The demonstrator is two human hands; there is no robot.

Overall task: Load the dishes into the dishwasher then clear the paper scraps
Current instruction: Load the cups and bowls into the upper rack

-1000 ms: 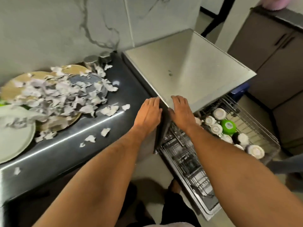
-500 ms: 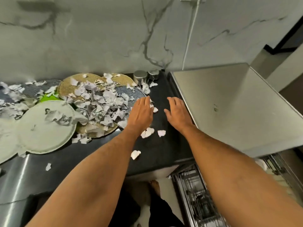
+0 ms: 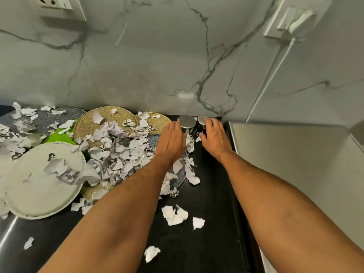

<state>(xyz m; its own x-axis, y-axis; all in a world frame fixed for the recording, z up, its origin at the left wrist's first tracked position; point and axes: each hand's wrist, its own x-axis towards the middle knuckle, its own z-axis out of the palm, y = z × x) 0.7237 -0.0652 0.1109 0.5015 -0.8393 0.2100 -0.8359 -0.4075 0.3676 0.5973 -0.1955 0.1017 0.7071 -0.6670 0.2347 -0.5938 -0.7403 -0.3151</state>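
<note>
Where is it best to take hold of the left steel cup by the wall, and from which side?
Probably by its round side wall, from the front-left. The shiny steel cup stands mouth down against the marble wall, its twin close on the right. The left hand already reaches there.

Head view, downward over countertop (image 3: 206, 243)

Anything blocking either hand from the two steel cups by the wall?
Nothing visible. The left hand is already on the left steel cup and the right hand on the right steel cup; paper scraps lie at their bases.
</note>
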